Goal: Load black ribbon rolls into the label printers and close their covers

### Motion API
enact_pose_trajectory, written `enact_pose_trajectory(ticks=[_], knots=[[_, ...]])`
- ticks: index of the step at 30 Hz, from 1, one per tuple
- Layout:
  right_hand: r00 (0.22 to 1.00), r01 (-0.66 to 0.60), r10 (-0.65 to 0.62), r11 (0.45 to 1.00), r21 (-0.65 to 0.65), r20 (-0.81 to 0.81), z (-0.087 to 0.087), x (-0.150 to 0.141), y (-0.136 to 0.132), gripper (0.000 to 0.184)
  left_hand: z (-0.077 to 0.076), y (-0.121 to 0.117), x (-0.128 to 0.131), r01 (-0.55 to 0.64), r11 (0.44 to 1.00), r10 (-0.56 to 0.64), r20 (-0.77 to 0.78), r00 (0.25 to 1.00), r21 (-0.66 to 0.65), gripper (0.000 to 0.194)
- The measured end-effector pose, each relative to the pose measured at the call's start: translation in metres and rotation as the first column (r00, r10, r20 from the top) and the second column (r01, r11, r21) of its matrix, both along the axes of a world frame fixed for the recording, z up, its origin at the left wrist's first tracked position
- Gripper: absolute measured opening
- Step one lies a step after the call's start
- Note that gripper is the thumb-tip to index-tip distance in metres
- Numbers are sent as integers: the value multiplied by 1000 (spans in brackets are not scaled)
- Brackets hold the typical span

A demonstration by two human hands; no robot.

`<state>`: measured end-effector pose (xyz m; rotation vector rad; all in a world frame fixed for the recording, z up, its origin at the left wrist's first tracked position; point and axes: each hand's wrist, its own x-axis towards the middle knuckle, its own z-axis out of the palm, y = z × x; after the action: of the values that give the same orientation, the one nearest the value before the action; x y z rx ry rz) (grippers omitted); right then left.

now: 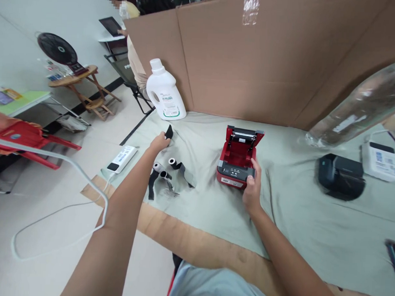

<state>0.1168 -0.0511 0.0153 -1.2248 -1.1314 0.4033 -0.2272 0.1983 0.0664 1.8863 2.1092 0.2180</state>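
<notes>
My left hand (pixel 159 143) reaches out over the far left of the cloth. Its fingers are closed on a dark paper strip (pixel 169 132); whether a roll is inside the grip is hidden. Nearer to me lie several small paper rolls (pixel 173 162) with dark tails partly unwound. My right hand (pixel 253 192) grips the right side of a red and black receipt printer (pixel 235 172), thumb by its front panel. The printer's lid (pixel 244 135) stands raised, and the red paper bay below it shows no roll.
A white jug (pixel 167 94) stands against the cardboard wall (pixel 240 67). A white box with a cable (pixel 121 159) lies at left. On the right are a black device (pixel 340 177), a white device (pixel 380 160) and a clear plastic-wrapped cylinder (pixel 366 103). A person sits behind the cardboard.
</notes>
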Motion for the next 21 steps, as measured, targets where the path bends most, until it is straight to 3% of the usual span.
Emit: enact_pose_trajectory(ticks=[2, 4, 6, 8, 11, 16, 18, 21], knots=[[1000, -6, 6, 1000, -5, -6, -1, 1, 0, 54, 9, -6, 0, -11, 999, 11, 8, 1000, 39, 64], [1000, -8, 8, 1000, -14, -11, -2, 1, 0, 54, 23, -19, -2, -50, 984, 46, 24, 999, 168, 75], [1000, -11, 11, 1000, -18, -10, -2, 1, 0, 54, 38, -39, -7, -67, 950, 56, 46, 997, 306, 68], [1000, -20, 20, 1000, -13, -6, -1, 2, 0, 54, 49, -65, -15, -39, 936, 21, 56, 998, 350, 50], [1000, -27, 27, 1000, 4, -6, -1, 2, 0, 54, 54, -106, -28, -6, 974, -2, 36, 999, 226, 36], [1000, -27, 27, 999, 19, -15, -3, 1, 1, 54, 47, -150, -33, -77, 996, 72, -85, 994, -52, 41], [999, -25, 25, 999, 24, -21, -4, 1, 1, 54, 45, -157, -31, -86, 994, 79, -94, 992, -73, 43], [999, -30, 30, 999, 19, -21, -4, 2, 0, 54, 45, -160, -27, -88, 996, 87, -100, 991, -4, 40]])
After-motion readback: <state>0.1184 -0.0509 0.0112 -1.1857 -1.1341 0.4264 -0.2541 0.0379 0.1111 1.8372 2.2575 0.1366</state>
